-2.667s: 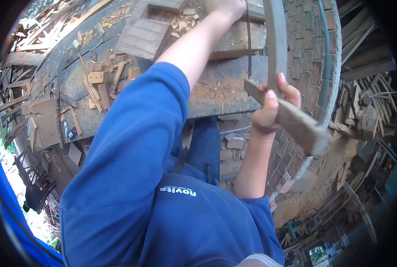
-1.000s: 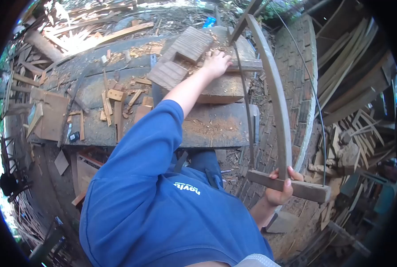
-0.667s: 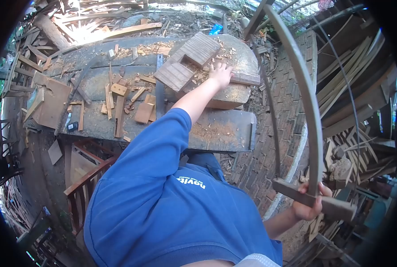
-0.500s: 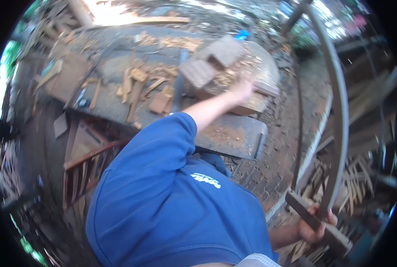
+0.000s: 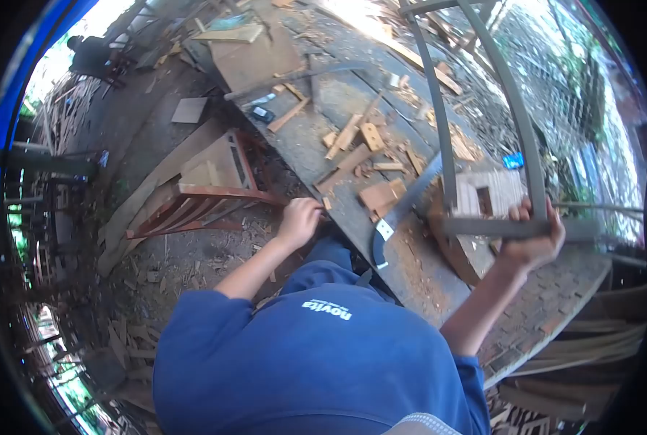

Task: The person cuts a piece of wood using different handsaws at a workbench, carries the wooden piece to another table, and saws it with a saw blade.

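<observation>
My right hand (image 5: 532, 243) is closed around the lower corner of a dark wooden frame (image 5: 521, 119), where a long upright meets a crosspiece. The frame stands raised over the right of the workbench (image 5: 429, 286). At the bench's near edge, my left hand (image 5: 299, 223) has its fingers curled round the end of a reddish-brown slatted chair's leg (image 5: 265, 196); the grip is partly hidden. That chair (image 5: 193, 191) lies tipped on the ground to the left. Behind the held frame sits a pale wooden block (image 5: 508, 190) with a dark square hole.
A handsaw (image 5: 414, 192) lies on the bench beside several wood offcuts (image 5: 352, 159) and shavings. A phone-like dark object (image 5: 262, 114) is near the left edge. Wood scraps litter the ground. Someone (image 5: 95, 54) is in the background at upper left.
My left hand has moved from the wooden blocks on the bench to the chair at the left. My right hand has raised the frame from low right to over the bench. The view has turned.
</observation>
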{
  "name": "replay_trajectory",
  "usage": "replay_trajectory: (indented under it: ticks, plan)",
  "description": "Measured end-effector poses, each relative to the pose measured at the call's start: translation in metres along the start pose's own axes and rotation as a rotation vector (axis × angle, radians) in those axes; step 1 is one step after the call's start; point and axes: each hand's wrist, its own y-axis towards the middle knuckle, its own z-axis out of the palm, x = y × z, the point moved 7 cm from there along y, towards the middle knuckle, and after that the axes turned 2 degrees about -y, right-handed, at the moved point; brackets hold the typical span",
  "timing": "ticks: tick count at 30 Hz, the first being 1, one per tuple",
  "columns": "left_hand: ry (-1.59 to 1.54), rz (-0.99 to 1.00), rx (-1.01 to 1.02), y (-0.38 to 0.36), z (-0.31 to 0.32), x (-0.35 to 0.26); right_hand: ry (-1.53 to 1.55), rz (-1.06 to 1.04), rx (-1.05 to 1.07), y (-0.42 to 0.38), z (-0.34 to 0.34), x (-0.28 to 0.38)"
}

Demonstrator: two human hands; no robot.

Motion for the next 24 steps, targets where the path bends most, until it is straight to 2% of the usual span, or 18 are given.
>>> replay_trajectory:
  ticks: [3,5,6,8,9,11,13,15,17,19,21,22,24]
  plan:
    - [0.102,-0.263,-0.133,-0.041,-0.057,0.081,0.109,0.019,-0.098,0.047,0.074,-0.085]
    - [0.149,-0.37,-0.158,-0.075,-0.08,0.117,0.242,0.101,-0.052,0.071,0.11,-0.144]
    - [0.15,-0.383,-0.163,-0.089,-0.089,0.124,0.247,0.116,-0.098,0.075,0.123,-0.171]
    - [0.149,-0.618,-0.041,-0.119,-0.093,0.148,0.234,0.16,-0.139,0.079,0.144,-0.22]
    - [0.147,-0.634,-0.047,-0.129,-0.094,0.153,0.217,0.192,-0.137,0.081,0.149,-0.246]
    - [0.136,-0.774,0.066,-0.159,-0.081,0.177,0.229,0.202,-0.119,0.087,0.151,-0.295]
    - [0.074,-0.812,0.066,-0.173,-0.071,0.198,0.246,0.312,-0.256,0.066,0.159,-0.333]
    - [0.089,-0.781,0.236,-0.176,-0.058,0.208,0.281,0.342,-0.319,0.061,0.144,-0.38]
    - [0.073,-0.804,0.265,-0.174,-0.057,0.227,0.385,0.46,-0.362,0.037,0.131,-0.422]
    - [0.061,-0.827,0.299,-0.166,-0.061,0.245,0.36,0.479,-0.319,0.031,0.101,-0.473]
    - [0.088,-0.801,0.275,-0.149,-0.073,0.257,0.4,0.618,-0.264,0.015,0.08,-0.514]
    - [0.086,-0.801,0.288,-0.144,-0.076,0.264,0.473,0.705,-0.152,0.005,0.077,-0.529]
    - [0.072,-0.781,0.256,-0.132,-0.083,0.276,0.407,0.794,-0.153,-0.015,0.057,-0.557]
